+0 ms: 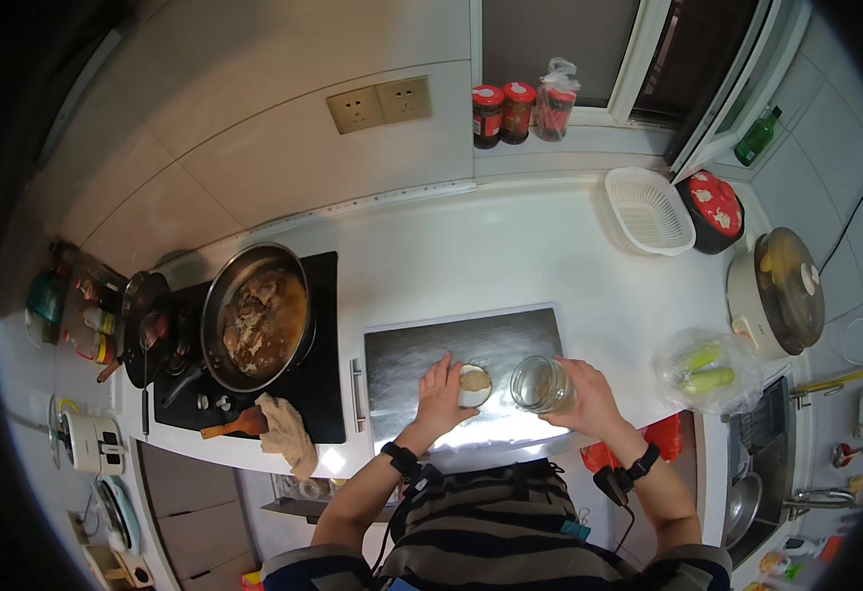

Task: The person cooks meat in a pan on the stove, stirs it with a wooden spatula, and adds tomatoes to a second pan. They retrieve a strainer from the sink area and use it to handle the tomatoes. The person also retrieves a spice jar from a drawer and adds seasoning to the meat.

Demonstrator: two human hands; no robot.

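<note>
My right hand grips a clear glass jar by its right side. The jar's open mouth faces up and is tilted slightly to the left. Close by on the left, my left hand curls around the left side of a small round white lid or dish, its thumb along the near edge. Something tan shows in the middle of that round piece; I cannot tell if it is contents or a liner. Both hands are over a shiny metal cutting board at the counter's front edge.
A frying pan with meat in brown sauce sits on the black cooktop. A wooden-handled tool and tan cloth lie at its front. To the right are bagged green vegetables, a white basket and a lidded electric pot.
</note>
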